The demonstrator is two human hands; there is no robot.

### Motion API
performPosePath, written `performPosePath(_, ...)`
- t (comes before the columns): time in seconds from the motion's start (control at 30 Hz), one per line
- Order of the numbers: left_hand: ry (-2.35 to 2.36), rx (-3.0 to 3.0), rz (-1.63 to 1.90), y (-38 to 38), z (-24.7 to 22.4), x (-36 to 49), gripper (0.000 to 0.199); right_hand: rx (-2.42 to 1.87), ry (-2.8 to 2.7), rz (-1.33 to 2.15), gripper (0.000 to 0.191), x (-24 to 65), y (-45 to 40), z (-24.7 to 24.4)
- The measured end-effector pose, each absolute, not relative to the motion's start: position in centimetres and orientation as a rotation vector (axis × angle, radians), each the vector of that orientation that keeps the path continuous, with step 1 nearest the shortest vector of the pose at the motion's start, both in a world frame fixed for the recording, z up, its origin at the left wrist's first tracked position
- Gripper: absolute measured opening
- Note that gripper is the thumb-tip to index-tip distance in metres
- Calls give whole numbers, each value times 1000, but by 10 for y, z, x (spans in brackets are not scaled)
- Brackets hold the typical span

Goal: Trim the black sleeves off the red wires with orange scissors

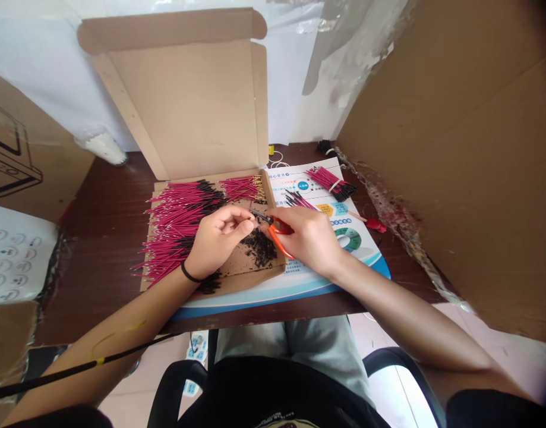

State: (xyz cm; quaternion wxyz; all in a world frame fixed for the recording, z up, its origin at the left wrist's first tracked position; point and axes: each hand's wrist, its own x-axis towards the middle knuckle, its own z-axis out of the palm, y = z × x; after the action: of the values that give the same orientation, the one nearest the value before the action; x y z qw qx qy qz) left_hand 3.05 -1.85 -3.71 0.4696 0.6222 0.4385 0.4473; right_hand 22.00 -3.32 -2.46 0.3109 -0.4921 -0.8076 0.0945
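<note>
My right hand point(312, 238) is closed around orange-handled cutters point(279, 239), their dark jaws pointing left. The fingertips of my left hand point(220, 238) pinch together just left of those jaws; what they hold is too small to make out. Both hands are over an open cardboard box point(237, 266). Inside its left part lie many magenta wires with black ends point(174, 223), partly behind my left hand. A smaller group of magenta wires point(240, 188) rests at the back right. Small black scraps point(260, 248) are heaped below the cutters.
The box lid point(188, 107) stands upright behind. A printed sheet point(366, 258) lies under the box, bearing a banded wire bundle point(331, 183) and loose wires point(299, 199). Tall cardboard point(469, 148) borders the right side. A white roll point(104, 147) is at the back left.
</note>
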Motion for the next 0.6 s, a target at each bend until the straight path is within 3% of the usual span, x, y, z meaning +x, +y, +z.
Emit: performPosePath(0.6,1070,1469,1070,-18,-34,33,18,-1333,-2230,260,26,219,-35,-23)
